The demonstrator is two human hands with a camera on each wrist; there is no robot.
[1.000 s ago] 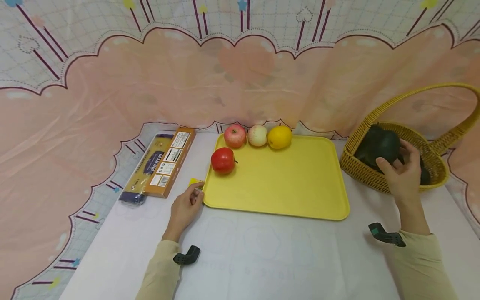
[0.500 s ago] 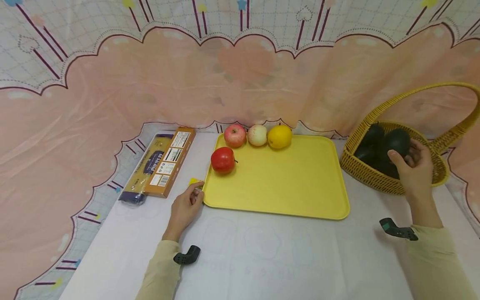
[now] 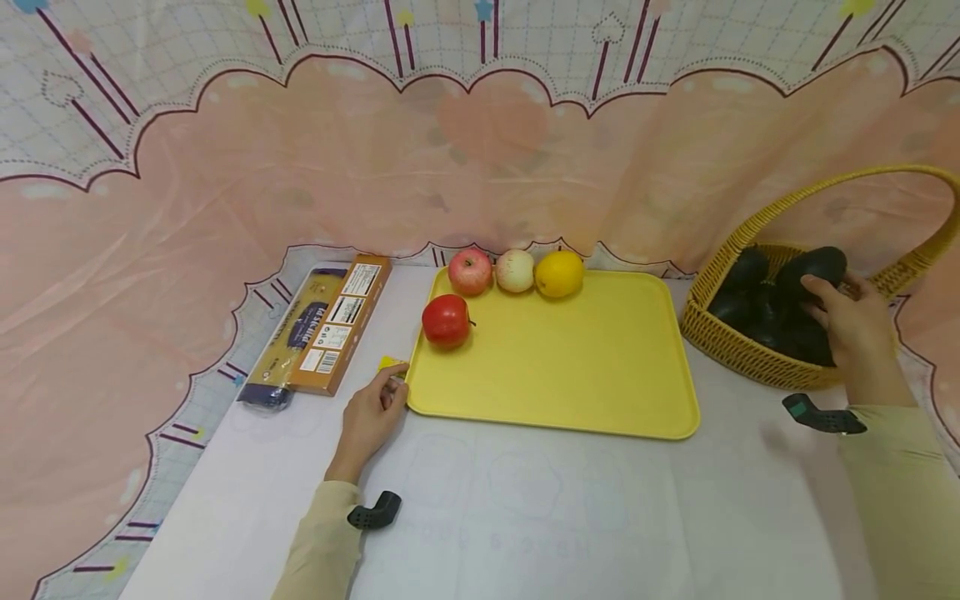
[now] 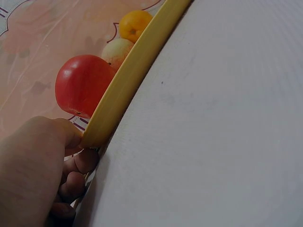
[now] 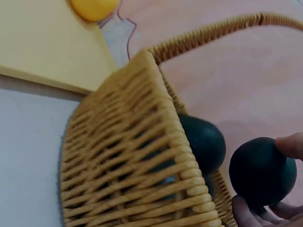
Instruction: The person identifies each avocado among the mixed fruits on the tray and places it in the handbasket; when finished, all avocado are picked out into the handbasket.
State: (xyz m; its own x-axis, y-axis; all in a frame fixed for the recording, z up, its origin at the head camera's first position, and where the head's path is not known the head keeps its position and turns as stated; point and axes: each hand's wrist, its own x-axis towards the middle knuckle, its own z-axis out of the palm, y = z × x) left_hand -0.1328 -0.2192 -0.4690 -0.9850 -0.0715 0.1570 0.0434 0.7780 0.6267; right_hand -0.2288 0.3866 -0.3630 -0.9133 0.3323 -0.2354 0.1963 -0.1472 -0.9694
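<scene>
My right hand (image 3: 862, 321) pinches a dark green avocado (image 3: 813, 271) between thumb and fingers, raised over the right part of a wicker basket (image 3: 731, 354). In the right wrist view the gripped avocado (image 5: 260, 170) is beside the basket's rim, apart from another dark green avocado (image 5: 206, 142) inside. Several more lie in the basket. Loosely bent, the fingers of my left hand (image 3: 371, 417) rest against the near left edge of a yellow tray (image 3: 555, 375). In the left wrist view its thumb (image 4: 71, 135) touches the tray's corner.
On the tray are a red apple (image 3: 446, 321), a pink apple (image 3: 470, 272), a pale round fruit (image 3: 515, 272) and a yellow fruit (image 3: 559, 274). A spaghetti packet (image 3: 288, 342) and an orange box (image 3: 345, 321) lie at the left. The basket's tall handle (image 3: 832, 183) arches above it.
My right hand has moved rightward within the basket and lifted the avocado, uncovering others lying beneath. My left hand, the tray and its fruit stay put.
</scene>
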